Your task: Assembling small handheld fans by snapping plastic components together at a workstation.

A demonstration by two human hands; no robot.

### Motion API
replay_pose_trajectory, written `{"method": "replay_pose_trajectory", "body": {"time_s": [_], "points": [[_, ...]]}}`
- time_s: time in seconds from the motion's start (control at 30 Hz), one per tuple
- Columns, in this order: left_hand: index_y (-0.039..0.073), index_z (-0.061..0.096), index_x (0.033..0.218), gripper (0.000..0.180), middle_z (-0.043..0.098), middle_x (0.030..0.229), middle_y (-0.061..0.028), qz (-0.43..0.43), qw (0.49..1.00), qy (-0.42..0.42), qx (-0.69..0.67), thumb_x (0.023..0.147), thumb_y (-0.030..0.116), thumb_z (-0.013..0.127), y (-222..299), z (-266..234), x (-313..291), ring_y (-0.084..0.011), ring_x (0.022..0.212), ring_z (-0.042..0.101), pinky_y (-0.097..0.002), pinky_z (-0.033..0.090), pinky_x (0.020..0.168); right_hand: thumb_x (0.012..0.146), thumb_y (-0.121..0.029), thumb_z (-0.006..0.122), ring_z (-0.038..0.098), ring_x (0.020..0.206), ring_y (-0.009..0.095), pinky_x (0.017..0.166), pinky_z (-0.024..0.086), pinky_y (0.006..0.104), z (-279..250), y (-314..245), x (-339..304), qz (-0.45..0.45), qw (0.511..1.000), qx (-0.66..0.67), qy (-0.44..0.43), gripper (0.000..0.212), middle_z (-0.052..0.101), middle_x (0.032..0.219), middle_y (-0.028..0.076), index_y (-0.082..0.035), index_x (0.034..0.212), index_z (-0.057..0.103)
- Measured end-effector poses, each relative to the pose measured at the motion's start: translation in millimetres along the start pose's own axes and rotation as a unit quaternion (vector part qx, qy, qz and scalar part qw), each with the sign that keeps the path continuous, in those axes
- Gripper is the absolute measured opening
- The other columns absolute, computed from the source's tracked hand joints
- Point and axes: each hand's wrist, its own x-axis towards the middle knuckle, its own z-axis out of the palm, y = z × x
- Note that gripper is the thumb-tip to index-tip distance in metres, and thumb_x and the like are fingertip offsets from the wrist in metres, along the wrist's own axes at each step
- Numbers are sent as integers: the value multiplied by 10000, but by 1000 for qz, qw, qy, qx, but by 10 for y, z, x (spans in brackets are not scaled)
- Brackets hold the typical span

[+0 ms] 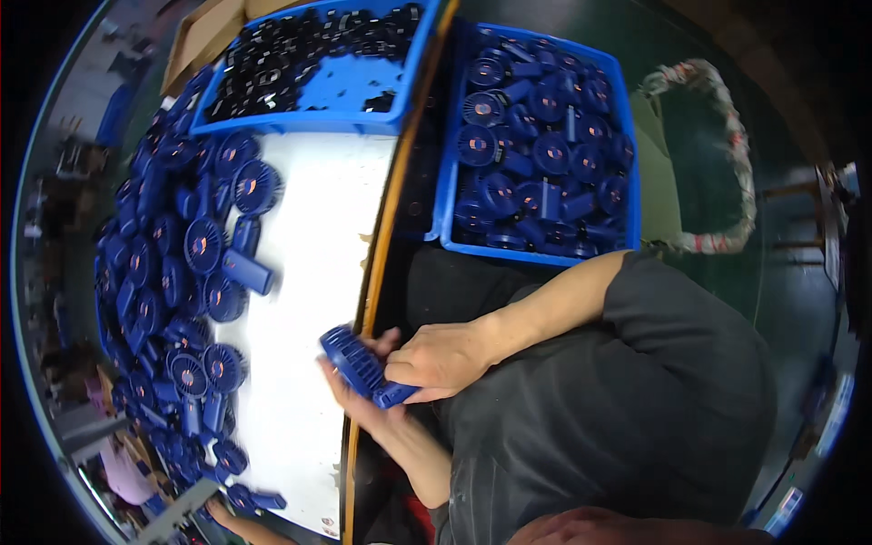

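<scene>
A blue handheld fan (pixel 352 361) with a round slatted grille is held up at the edge of the white table. My left hand (pixel 356 400) is closed around the fan's head from below, its fingers partly hidden behind it. My right hand (pixel 438 361) grips the fan's short handle (pixel 394 393) from above, its fingertips pressed where handle and head meet. What the right fingertips touch exactly is hidden. On the table beside my hands lies a long heap of similar blue fans (pixel 202 245), some lying with grilles up.
A blue bin (pixel 397 118) of small black parts stands at the table's far end, beside a cardboard box (pixel 202 45). Another blue bin (pixel 451 213), full of blue fans, stands beyond my right arm. The white tabletop (pixel 304 227) has a wooden edge. Another person's arm (pixel 241 525) reaches in at the lower left.
</scene>
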Motion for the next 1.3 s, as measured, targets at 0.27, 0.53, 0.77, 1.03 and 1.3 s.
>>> {"method": "replay_pose_trajectory", "body": {"time_s": [0.27, 0.53, 0.77, 1.03, 1.3], "points": [[29, 458, 1380, 691, 509, 1388, -149, 19, 998, 22, 49, 784, 139, 789, -253, 380, 0, -355, 1305, 491, -550, 387, 1095, 958, -402, 542, 683, 833, 358, 752, 537, 443, -1503, 29, 743, 111, 909, -103, -387, 430, 694, 951, 244, 1, 1070, 643], [58, 532, 1160, 419, 489, 961, -78, 110, 991, -74, -8, 786, 22, 719, -38, 364, -107, -236, 935, 522, -415, 586, 730, 840, -75, 606, 685, 1039, 362, 861, 565, 468, -3088, 1802, 1163, 365, 795, -473, 102, 245, 703, 1098, 208, -44, 1053, 723], [41, 537, 1098, 332, 516, 928, -108, 107, 990, -14, 96, 802, 11, 686, -27, 350, -142, -232, 886, 550, -332, 600, 632, 898, -163, 601, 656, 1115, 314, 803, 571, 483, -2967, 2119, 1340, 384, 742, -547, 61, 256, 706, 1176, 91, -106, 1100, 747], [13, 556, 1087, 297, 549, 898, -115, 99, 990, 43, 89, 807, -39, 641, 29, 243, -111, -228, 839, 572, -322, 599, 577, 913, -162, 572, 690, 1033, 314, 739, 549, 504, -2976, 2109, 1320, 404, 744, -529, 64, 259, 722, 1135, 72, -106, 1097, 746], [1, 546, 1108, 310, 568, 928, -125, 113, 974, 96, 172, 822, -46, 656, 97, 261, -85, -223, 853, 595, -320, 612, 584, 797, -63, 630, 699, 1000, 360, 825, 562, 458, -3020, 1579, 1395, 340, 843, -353, 221, 208, 721, 1036, 202, -16, 967, 741]]}}
